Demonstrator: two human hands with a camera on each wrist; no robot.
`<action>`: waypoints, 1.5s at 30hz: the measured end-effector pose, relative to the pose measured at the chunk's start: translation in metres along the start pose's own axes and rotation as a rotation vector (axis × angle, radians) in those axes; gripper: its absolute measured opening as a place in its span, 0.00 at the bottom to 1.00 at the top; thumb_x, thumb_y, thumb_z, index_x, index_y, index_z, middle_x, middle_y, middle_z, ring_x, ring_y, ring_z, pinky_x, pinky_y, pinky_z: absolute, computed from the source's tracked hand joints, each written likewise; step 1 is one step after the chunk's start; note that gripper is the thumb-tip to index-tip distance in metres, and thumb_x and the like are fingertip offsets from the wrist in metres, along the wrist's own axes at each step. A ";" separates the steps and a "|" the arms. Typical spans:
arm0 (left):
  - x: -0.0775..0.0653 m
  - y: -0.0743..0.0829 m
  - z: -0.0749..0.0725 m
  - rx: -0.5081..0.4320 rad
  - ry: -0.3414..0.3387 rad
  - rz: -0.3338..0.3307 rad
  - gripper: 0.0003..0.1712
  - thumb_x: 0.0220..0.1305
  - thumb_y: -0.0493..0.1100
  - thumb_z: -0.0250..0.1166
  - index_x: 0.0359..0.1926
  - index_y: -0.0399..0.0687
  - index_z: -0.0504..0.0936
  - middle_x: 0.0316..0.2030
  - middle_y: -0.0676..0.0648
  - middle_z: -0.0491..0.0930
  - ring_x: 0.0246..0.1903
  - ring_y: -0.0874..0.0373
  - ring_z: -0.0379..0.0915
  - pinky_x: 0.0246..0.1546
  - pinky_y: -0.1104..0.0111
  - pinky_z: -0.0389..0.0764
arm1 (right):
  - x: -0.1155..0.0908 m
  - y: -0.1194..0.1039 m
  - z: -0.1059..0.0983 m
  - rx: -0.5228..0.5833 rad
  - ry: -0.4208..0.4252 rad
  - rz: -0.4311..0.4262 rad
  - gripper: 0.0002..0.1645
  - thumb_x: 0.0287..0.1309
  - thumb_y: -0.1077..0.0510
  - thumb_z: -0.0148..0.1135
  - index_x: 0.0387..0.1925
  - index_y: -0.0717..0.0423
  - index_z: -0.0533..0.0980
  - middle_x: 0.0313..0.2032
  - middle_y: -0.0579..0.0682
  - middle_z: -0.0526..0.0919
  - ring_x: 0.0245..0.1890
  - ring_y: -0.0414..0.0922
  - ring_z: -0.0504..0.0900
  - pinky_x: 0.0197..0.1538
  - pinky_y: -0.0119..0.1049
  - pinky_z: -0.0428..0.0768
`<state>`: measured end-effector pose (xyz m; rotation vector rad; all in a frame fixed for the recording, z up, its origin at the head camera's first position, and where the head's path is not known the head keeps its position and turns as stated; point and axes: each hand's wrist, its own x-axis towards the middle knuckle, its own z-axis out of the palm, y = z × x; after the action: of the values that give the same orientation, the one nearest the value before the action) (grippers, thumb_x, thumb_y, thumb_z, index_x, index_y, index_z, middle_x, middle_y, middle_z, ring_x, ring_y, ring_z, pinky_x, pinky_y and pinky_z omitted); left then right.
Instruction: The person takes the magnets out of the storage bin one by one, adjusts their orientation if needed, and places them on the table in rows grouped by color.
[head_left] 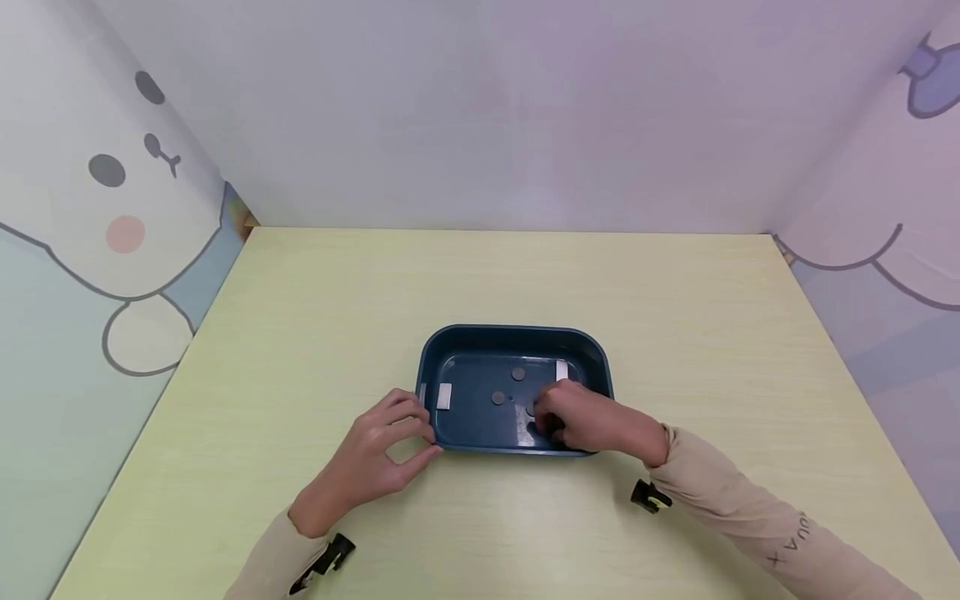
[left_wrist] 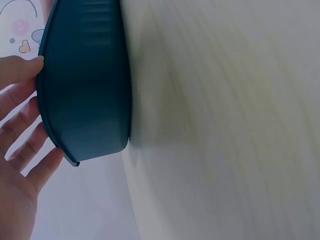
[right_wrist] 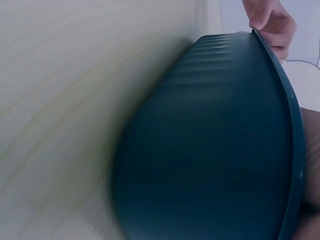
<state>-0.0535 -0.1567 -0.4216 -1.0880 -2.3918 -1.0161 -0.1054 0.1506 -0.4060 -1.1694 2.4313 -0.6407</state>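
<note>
A dark blue plastic tub (head_left: pixel 480 429) stands on the table. On its floor lie coin-like grey-brown discs (head_left: pixel 518 374), one of them partly behind my right fingers. Two small white rectangular pieces (head_left: pixel 444 396) are at its left and right ends. My left hand (head_left: pixel 381 446) holds the tub's near left corner, thumb at the front rim and fingers curved along the left side; the left wrist view shows its fingertips at the rim. Inside the tub's right half, my right hand (head_left: pixel 581 414) reaches down with curled fingers close over the floor. Its fingertips are hidden, so I cannot tell what they hold.
The pale yellow wooden table (head_left: pixel 337 300) surrounds the tub. A plain whitish wall (head_left: pixel 510 117) rises behind it, and cartoon-printed panels (head_left: pixel 67 350) flank both sides. Black wrist straps (head_left: pixel 651 497) show at both beige sleeves (head_left: pixel 750 508).
</note>
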 end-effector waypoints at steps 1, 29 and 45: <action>0.000 0.000 0.000 0.000 0.000 0.000 0.11 0.41 0.39 0.76 0.26 0.52 0.81 0.32 0.56 0.77 0.42 0.59 0.70 0.45 0.72 0.74 | 0.000 0.000 0.000 0.003 -0.004 -0.003 0.15 0.41 0.78 0.64 0.25 0.56 0.81 0.25 0.43 0.76 0.26 0.38 0.71 0.30 0.28 0.73; -0.001 0.000 0.001 -0.009 0.003 0.014 0.09 0.45 0.40 0.75 0.27 0.52 0.82 0.32 0.55 0.78 0.40 0.58 0.70 0.43 0.69 0.76 | -0.014 0.001 -0.008 0.224 0.173 -0.126 0.07 0.47 0.66 0.68 0.31 0.56 0.83 0.33 0.42 0.80 0.26 0.36 0.76 0.29 0.30 0.78; 0.001 0.001 -0.001 0.014 -0.009 0.003 0.09 0.44 0.41 0.75 0.26 0.52 0.82 0.32 0.55 0.78 0.41 0.59 0.70 0.44 0.71 0.75 | -0.027 -0.003 -0.014 0.323 0.246 -0.168 0.08 0.50 0.67 0.67 0.34 0.54 0.83 0.36 0.43 0.79 0.27 0.33 0.77 0.29 0.36 0.80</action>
<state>-0.0531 -0.1565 -0.4200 -1.0935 -2.3997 -0.9937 -0.0943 0.1738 -0.3893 -1.2250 2.3142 -1.2430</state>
